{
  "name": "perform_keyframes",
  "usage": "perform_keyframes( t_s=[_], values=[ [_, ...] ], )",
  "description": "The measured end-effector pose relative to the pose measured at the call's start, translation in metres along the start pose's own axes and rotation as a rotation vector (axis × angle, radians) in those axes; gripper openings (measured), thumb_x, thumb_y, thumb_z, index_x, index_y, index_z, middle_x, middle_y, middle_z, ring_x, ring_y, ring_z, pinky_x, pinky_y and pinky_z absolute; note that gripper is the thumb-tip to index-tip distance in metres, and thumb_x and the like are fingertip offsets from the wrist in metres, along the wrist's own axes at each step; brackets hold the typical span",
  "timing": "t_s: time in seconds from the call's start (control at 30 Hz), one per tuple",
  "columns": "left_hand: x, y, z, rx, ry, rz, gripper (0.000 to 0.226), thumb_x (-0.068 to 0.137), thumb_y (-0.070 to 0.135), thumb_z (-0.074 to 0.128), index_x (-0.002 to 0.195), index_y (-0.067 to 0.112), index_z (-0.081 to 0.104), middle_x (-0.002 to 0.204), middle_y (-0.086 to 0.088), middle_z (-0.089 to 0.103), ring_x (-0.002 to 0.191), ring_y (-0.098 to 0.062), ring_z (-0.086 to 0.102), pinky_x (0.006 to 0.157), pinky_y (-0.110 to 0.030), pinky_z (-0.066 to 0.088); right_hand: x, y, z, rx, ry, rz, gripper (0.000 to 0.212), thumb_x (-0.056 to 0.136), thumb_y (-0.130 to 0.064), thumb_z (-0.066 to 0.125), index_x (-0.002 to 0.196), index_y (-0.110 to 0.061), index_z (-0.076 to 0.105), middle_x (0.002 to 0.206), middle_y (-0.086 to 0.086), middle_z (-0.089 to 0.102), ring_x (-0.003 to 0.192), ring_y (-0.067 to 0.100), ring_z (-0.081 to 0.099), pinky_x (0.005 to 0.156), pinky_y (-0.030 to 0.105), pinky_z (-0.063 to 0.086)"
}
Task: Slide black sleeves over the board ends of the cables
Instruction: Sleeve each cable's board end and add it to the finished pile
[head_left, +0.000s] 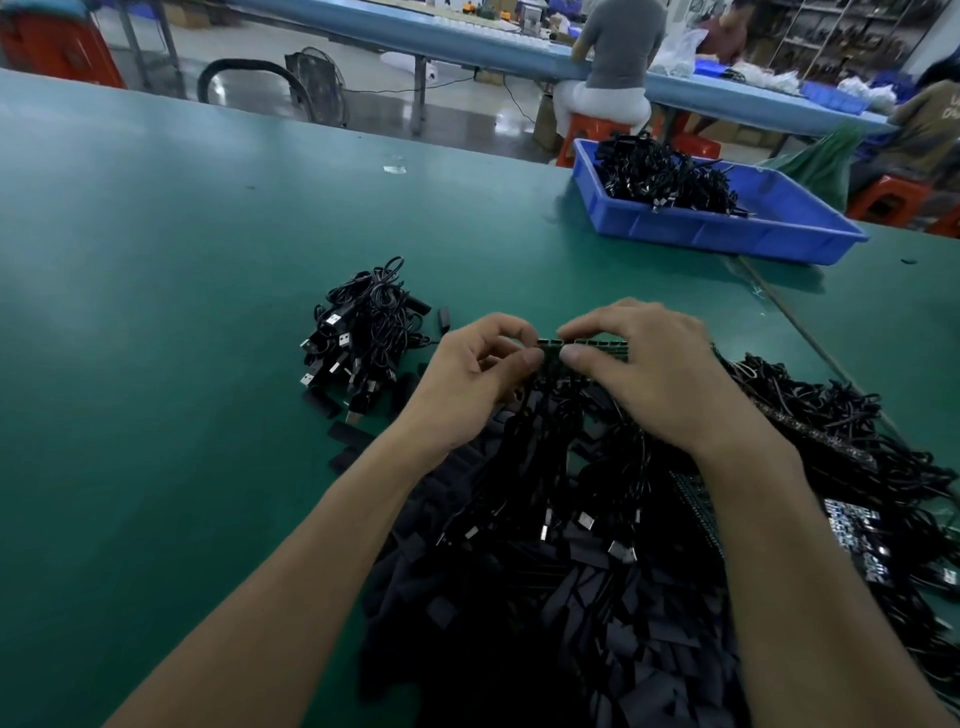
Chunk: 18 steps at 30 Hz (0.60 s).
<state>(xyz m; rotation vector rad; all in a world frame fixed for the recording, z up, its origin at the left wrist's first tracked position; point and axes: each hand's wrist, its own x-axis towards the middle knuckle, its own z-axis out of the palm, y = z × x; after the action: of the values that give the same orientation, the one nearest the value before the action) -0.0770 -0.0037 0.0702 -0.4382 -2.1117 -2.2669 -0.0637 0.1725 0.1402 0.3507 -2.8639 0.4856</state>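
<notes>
Cables hang from a green board strip lifted above the middle of the table; left hand pinches the strip's left end between thumb and curled fingers; right hand grips the strip just beside it, thumb in front. Beneath them a heap of black sleeves spreads to the table's near edge; more cabled boards lie toward the right edge; a bundle of USB cables sits left of the hands; a blue bin holding cables stands at the far right edge.
</notes>
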Motion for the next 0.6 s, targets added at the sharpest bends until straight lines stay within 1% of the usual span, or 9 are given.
perform_keyframes(
  t_s=[0.03,0.1,0.2,0.3,0.37,0.43,0.53,0.6],
  values=[
    [0.000,-0.002,0.001,0.000,-0.007,0.017,0.026,0.097,0.005,0.063,0.084,0.027,0.066,0.065,0.014,0.057,0.058,-0.010,0.049,0.055,-0.020,0.045,0.001,-0.002,0.001,0.057,-0.011,-0.027,0.017,0.090,-0.035,0.069,0.107,-0.035,0.074,0.109,-0.007,0.068,0.111,0.019,0.060,0.103,0.043,0.039],
    [0.001,-0.006,0.002,-0.005,-0.006,0.036,0.022,0.097,0.003,0.061,0.087,0.021,0.065,0.066,0.014,0.058,0.061,-0.008,0.049,0.058,-0.022,0.045,0.002,-0.004,0.006,0.118,-0.016,-0.037,0.015,0.088,-0.029,0.073,0.103,-0.031,0.073,0.100,-0.005,0.066,0.104,0.020,0.061,0.099,0.047,0.044],
    [0.000,-0.011,0.003,-0.024,0.011,0.049,0.020,0.097,0.003,0.062,0.087,0.020,0.066,0.065,0.017,0.062,0.060,0.002,0.053,0.060,-0.014,0.047,0.005,-0.001,0.016,0.098,-0.047,-0.026,0.008,0.089,-0.036,0.071,0.092,-0.036,0.064,0.094,-0.008,0.056,0.105,0.021,0.052,0.099,0.049,0.039],
    [-0.001,-0.017,0.002,-0.016,0.013,0.049,0.017,0.096,0.008,0.064,0.085,0.021,0.065,0.064,0.017,0.062,0.060,0.003,0.053,0.058,-0.012,0.046,0.006,0.001,0.022,0.182,-0.079,-0.028,0.012,0.090,-0.037,0.069,0.088,-0.041,0.058,0.094,-0.010,0.055,0.105,0.021,0.050,0.100,0.052,0.038],
    [-0.001,-0.019,0.001,-0.022,-0.001,0.041,0.014,0.093,0.013,0.070,0.083,0.020,0.063,0.063,0.016,0.060,0.058,0.000,0.050,0.055,-0.012,0.043,0.006,0.002,0.022,0.226,-0.095,-0.044,0.012,0.091,-0.040,0.068,0.087,-0.045,0.058,0.095,-0.013,0.057,0.106,0.020,0.051,0.101,0.052,0.037],
    [0.001,-0.020,0.000,-0.029,0.001,0.039,0.016,0.090,0.014,0.073,0.080,0.020,0.063,0.063,0.015,0.057,0.058,-0.003,0.046,0.055,-0.013,0.040,0.007,0.003,0.021,0.264,-0.120,-0.069,0.013,0.091,-0.040,0.068,0.086,-0.047,0.059,0.095,-0.017,0.058,0.107,0.018,0.052,0.102,0.054,0.037],
    [0.004,-0.018,0.000,-0.074,0.014,0.030,0.018,0.087,0.016,0.076,0.073,0.025,0.068,0.063,0.012,0.059,0.058,-0.003,0.047,0.055,-0.014,0.041,0.011,0.006,0.022,0.332,-0.138,-0.099,0.012,0.093,-0.034,0.069,0.089,-0.044,0.063,0.093,-0.017,0.060,0.103,0.015,0.057,0.100,0.055,0.039],
    [0.005,-0.016,0.000,-0.124,-0.007,0.012,0.012,0.081,0.024,0.077,0.070,0.026,0.072,0.065,0.010,0.061,0.059,-0.004,0.050,0.056,-0.015,0.043,0.011,0.008,0.023,0.383,-0.139,-0.110,0.012,0.093,-0.029,0.070,0.090,-0.039,0.065,0.092,-0.015,0.063,0.097,0.010,0.061,0.099,0.053,0.041]
  ],
)
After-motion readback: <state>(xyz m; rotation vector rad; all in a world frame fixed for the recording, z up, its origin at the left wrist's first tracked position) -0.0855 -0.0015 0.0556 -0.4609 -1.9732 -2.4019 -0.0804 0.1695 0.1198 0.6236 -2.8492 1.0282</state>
